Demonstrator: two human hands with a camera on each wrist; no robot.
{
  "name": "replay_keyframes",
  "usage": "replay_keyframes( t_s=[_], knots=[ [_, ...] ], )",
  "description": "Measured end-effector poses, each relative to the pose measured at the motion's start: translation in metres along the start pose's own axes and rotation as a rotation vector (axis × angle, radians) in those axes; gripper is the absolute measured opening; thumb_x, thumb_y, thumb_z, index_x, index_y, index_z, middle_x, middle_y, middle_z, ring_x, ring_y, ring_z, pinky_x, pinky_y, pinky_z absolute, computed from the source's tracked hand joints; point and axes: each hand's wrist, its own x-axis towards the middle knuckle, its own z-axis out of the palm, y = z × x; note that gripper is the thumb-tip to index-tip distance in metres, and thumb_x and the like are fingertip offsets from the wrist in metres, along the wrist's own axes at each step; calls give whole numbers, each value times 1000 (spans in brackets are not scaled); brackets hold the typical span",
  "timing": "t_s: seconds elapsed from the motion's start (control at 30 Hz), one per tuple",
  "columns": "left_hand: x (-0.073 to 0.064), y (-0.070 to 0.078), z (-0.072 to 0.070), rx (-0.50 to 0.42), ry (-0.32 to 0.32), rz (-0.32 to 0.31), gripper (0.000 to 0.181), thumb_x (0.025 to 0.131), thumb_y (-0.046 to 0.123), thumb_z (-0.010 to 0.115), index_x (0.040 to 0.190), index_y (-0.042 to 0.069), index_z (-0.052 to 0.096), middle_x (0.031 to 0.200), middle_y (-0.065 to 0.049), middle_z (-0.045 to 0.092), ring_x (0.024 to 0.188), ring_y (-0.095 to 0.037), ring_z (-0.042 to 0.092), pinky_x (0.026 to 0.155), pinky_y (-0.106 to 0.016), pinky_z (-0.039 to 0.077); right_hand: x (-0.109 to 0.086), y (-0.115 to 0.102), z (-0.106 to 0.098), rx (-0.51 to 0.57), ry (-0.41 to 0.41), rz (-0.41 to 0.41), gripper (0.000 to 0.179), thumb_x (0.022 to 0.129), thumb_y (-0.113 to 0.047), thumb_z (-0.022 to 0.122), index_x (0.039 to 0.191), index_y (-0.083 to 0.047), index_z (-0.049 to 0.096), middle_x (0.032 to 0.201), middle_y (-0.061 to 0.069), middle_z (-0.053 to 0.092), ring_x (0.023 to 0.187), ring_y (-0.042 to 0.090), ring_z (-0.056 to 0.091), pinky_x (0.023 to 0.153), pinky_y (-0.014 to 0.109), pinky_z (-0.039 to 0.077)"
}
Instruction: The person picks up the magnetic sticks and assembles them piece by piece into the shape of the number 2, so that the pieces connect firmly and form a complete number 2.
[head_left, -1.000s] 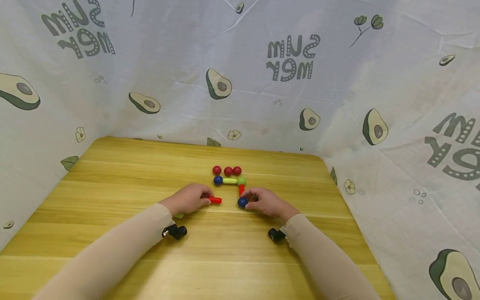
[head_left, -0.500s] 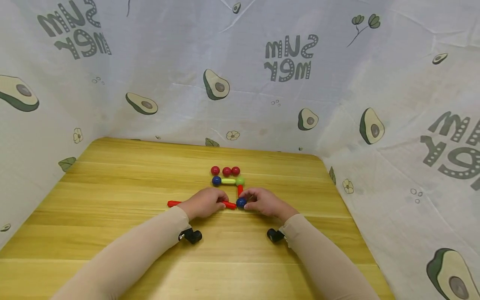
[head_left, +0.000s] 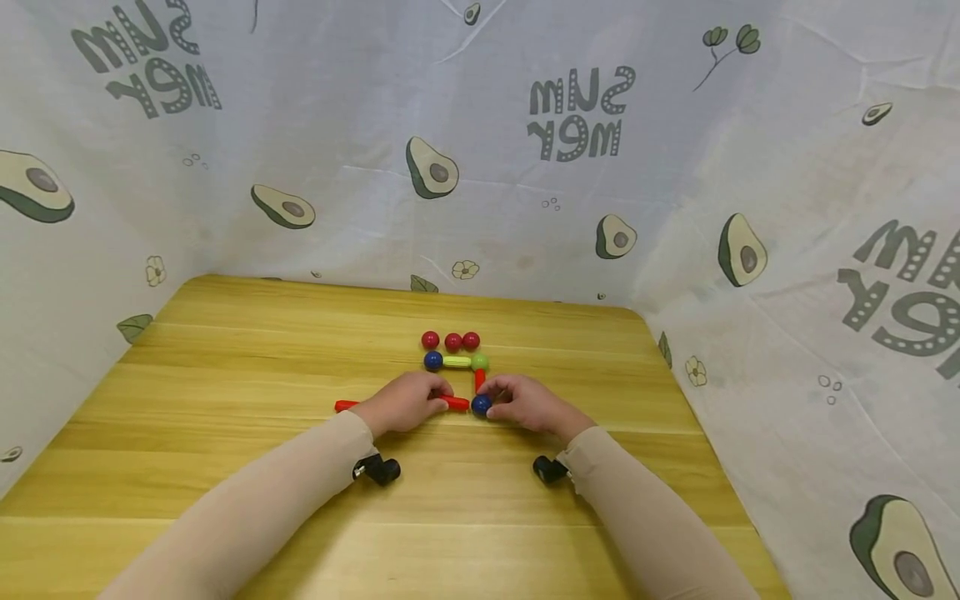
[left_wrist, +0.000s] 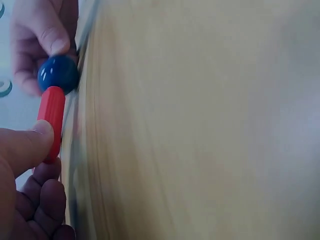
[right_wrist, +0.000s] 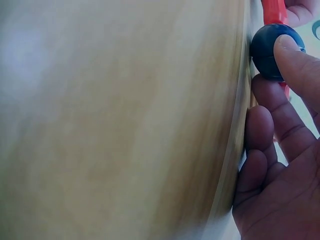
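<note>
My left hand [head_left: 402,402] pinches a short red rod [left_wrist: 52,110] between thumb and finger. The rod's free end meets a blue ball [head_left: 482,406], which the thumb and fingertips of my right hand [head_left: 534,403] hold. Behind that ball, a second red rod [head_left: 480,381] runs back to a light green ball [head_left: 480,362]. From there a yellow rod [head_left: 457,362] leads left to another blue ball [head_left: 433,361]. One more red rod [head_left: 345,406] lies left of my left hand, partly hidden by it.
Three dark red balls [head_left: 453,342] lie in a row behind the joined pieces. All of it is on a wooden table [head_left: 420,517]. A white printed cloth [head_left: 510,233] hangs behind the table and along its sides.
My left hand has moved right, bringing its red rod up to the blue ball. The red rod left of that hand has come into sight. My right hand has stayed at the ball.
</note>
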Motion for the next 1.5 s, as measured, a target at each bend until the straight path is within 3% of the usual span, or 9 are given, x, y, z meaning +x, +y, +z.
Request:
replay_keyframes(
  t_s=[0.47,0.7,0.8,0.93,1.07,1.2,1.33,1.5],
  knots=[
    [5,-1,6,-23,5,-3,15,103,24,70,116,17,73,100,4,69,90,-16,60,94,-39,53,0,2,1,-10,0,-15,24,98,-14,76,122,-14,71,113,5,69,103,19,62,100,41,54],
    [4,-5,2,-54,8,-5,26,101,28,73,124,15,73,106,4,70,96,-14,62,98,-39,54,-2,1,1,-9,4,3,23,98,-13,75,121,-15,71,112,4,69,103,20,61,101,41,54],
    [5,-8,-8,-99,44,-12,27,101,29,73,124,15,71,107,2,69,98,-16,62,97,-39,54,-3,1,1,-5,4,6,23,98,-13,75,121,-15,71,113,4,69,103,20,62,101,42,54],
    [11,-15,-24,-128,145,-25,22,104,27,68,122,14,70,114,-5,66,104,-24,62,97,-43,53,-3,2,1,-6,6,12,23,98,-12,75,121,-14,71,113,4,69,104,19,62,100,42,54],
    [21,-25,-38,-78,217,-68,29,106,22,66,133,12,66,136,-12,61,128,-33,58,114,-50,47,-4,1,1,-10,10,22,23,98,-12,75,121,-16,71,114,4,69,104,20,62,100,42,54],
    [32,-32,-46,6,206,-100,45,107,17,61,151,12,54,158,-16,49,147,-41,46,123,-56,36,-4,1,1,-12,10,24,24,98,-11,75,121,-16,71,114,4,69,104,20,62,101,42,54],
    [43,-34,-48,68,166,-104,49,108,14,56,157,17,49,165,-13,44,152,-41,41,125,-57,33,-4,1,1,-8,8,19,24,98,-12,75,121,-15,71,115,4,69,105,20,62,101,41,54],
    [52,-32,-47,143,114,-92,48,109,11,53,156,21,51,163,-12,46,148,-41,47,123,-57,38,-3,1,1,2,6,25,24,98,-13,75,122,-15,71,116,4,70,107,19,62,103,41,54]
  ],
)
